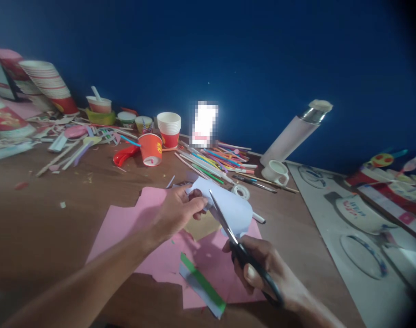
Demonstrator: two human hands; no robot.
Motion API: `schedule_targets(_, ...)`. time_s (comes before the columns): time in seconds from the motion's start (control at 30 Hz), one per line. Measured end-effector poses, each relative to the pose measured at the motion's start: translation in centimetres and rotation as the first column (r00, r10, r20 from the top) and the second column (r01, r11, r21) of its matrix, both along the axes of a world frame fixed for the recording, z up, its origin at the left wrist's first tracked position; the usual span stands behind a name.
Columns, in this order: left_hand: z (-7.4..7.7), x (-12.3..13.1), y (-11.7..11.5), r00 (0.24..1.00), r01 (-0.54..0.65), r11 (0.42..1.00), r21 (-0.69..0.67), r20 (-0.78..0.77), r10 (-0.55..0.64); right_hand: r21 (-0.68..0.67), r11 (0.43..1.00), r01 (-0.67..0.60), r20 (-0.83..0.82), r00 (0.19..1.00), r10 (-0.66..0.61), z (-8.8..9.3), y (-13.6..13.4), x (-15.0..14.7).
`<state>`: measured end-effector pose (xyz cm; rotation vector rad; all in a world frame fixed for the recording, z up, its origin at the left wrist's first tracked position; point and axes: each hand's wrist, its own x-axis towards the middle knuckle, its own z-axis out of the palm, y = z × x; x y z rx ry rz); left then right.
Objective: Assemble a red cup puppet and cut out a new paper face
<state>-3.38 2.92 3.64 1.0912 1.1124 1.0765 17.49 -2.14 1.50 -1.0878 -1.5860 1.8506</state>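
Observation:
Between thumb and fingers, my left hand point(182, 207) pinches the left end of a pale blue sheet of paper point(233, 205), which curls to the right. My right hand point(262, 264) grips black-handled scissors point(240, 253) with the blades pointing up and left. The blades lie against the pale paper from my view; whether they are cutting it I cannot tell. Underneath, pink paper point(122, 228) is spread on the brown table. A tan piece point(201, 225) shows below the pale sheet, and a green and white folded strip point(203, 287) lies on the pink paper near the front.
Behind the hands lie many straws point(215, 161), a tape roll point(241, 191), an orange cup point(150, 149), a stack of paper cups point(169, 127) and a red stapler-like object point(124, 157). A white mug point(275, 172) and a tilted-looking flask point(293, 134) stand right. Cut scraps and sticks point(71, 146) fill the left.

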Motion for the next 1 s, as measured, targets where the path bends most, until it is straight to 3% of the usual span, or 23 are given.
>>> schedule_targets(0.27, -1.1, -0.2, 0.2, 0.991, 0.039, 0.997, 0.073, -0.134, -0.028, -0.025, 0.991, -0.133, 0.015, 0.991, 0.133, 2.0, 0.7, 1.2)
schedule_targets(0.4, -1.0, -0.2, 0.3, 0.989, 0.047, 0.998, 0.038, -0.139, -0.042, -0.037, 0.994, -0.107, 0.078, 0.991, 0.11, 2.3, 0.7, 1.4)
schedule_targets(0.63, -0.5, -0.2, 0.2, 0.99, 0.132, 0.987, -0.093, -0.03, -0.136, -0.025, 0.997, -0.067, 0.086, 0.994, 0.069, 1.8, 0.8, 0.8)
schedule_targets(1.0, -0.5, -0.1, -0.1, 0.984, 0.175, 0.973, -0.149, 0.043, -0.17, 0.069, 0.995, -0.073, 0.089, 0.994, 0.067, 0.5, 0.6, 0.9)
